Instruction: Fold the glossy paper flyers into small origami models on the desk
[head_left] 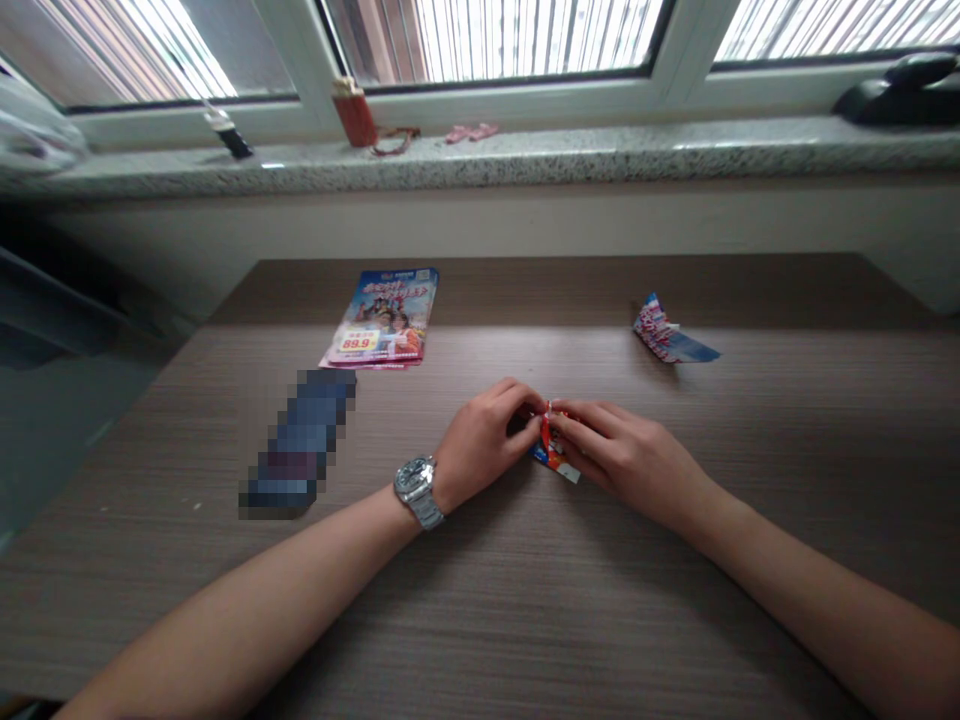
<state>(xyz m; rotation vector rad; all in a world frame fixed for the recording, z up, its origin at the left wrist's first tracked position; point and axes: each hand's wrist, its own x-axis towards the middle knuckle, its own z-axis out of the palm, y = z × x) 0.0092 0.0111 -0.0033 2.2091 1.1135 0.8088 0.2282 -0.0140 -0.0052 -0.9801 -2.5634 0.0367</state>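
Observation:
A small folded piece of colourful printed paper (556, 456), red, orange, blue and white, lies on the table between my hands. My left hand (487, 437), with a metal watch (420, 490) on its wrist, pinches the paper's upper left part between thumb and fingers. From the other side, my right hand (626, 450) grips the same paper, its fingertips meeting those of the left near the top fold. Fingers hide much of the paper. Beyond the right hand sits a folded paper shape (667, 338) with a pointed end, made of similar print.
A stack of printed flyers (386, 318) lies at the back left of the wood-grain table (480, 620). Nearer is a dark, pixelated flat object (301, 440). On the stone windowsill (570, 155) stand a red-brown case (354, 115), a small dark bottle (229, 133) and pink items (471, 132).

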